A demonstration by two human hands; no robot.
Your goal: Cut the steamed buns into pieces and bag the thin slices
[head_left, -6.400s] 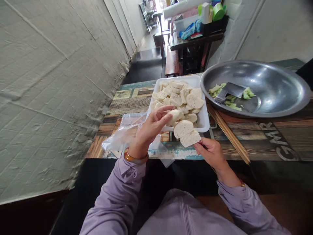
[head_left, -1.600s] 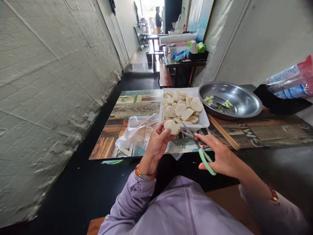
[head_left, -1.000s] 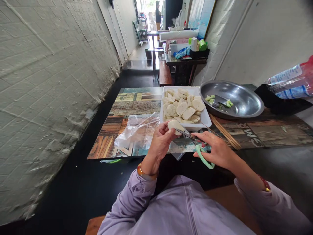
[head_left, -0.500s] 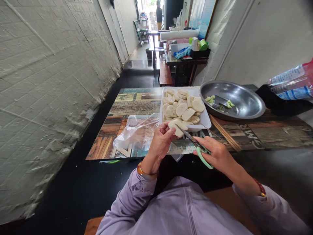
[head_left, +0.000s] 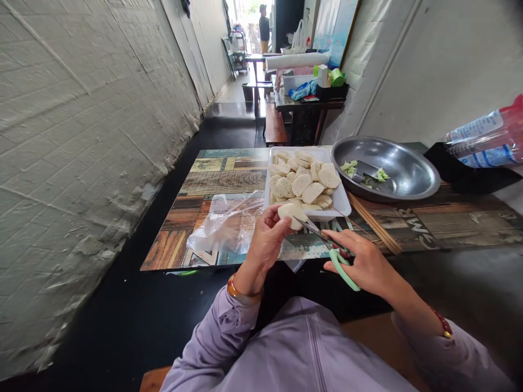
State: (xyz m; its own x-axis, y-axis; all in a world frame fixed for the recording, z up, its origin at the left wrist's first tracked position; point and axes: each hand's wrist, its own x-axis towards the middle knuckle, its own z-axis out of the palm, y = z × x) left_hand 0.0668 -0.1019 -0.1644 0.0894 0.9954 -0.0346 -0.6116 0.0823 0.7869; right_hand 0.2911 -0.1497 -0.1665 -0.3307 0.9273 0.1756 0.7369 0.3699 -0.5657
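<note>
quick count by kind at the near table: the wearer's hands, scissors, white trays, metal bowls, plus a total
hands: 2 (left hand, right hand)
scissors: 1
white tray: 1
metal bowl: 1
total: 5

This looks like a small, narrow eatery: brick-patterned walls (head_left: pixel 81 136), a printed table (head_left: pixel 223 182) in front, a dark table (head_left: pixel 294 104) and wooden bench (head_left: pixel 275 126) farther back, a wide metal basin (head_left: pixel 412 169), a tray (head_left: pixel 345 206) heaped with pale food slices (head_left: pixel 301 184), and a bright doorway (head_left: pixel 252 19) beyond.
</note>
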